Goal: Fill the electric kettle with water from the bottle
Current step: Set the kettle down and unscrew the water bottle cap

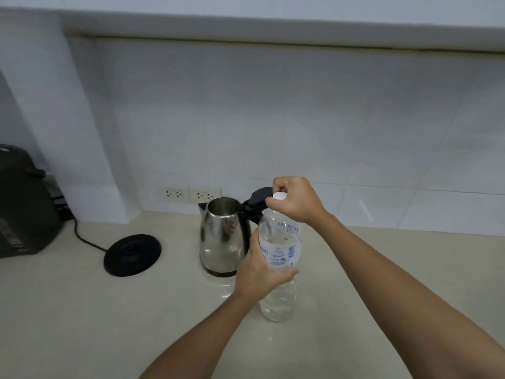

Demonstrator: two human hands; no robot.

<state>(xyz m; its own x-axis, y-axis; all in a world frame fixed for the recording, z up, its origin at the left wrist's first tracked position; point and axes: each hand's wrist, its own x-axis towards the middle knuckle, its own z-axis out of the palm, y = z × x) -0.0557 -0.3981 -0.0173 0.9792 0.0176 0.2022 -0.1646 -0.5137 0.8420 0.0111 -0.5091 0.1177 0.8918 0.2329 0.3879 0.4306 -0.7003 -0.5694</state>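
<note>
Table (82, 310) pale beige, smooth, running wall to wall; white tiled wall (273, 119) at far side, grey ledge above. Two double sockets (192, 195) low on wall, far centre-left. Black appliance (21, 203) at far left edge, cord trailing right to round black kettle base (132, 254) lying flat on table, bare. Steel electric kettle (222, 236) upright on table just right of base, not on it; black lid (259, 198) hinged up and back, opening exposed, inside looks steel, water level not readable. Clear plastic bottle (278, 269) upright on table, near and right of kettle, partly overlapping kettle handle in view; clear water in lower body, blue-print label around middle. White cap (279, 196) on bottle neck. Left hand (259, 272) wrapped round bottle middle, fingers closed on label zone. Right hand (293, 199) above, fingers pinched tight round cap. Both forearms bare, entering from near edge.
</note>
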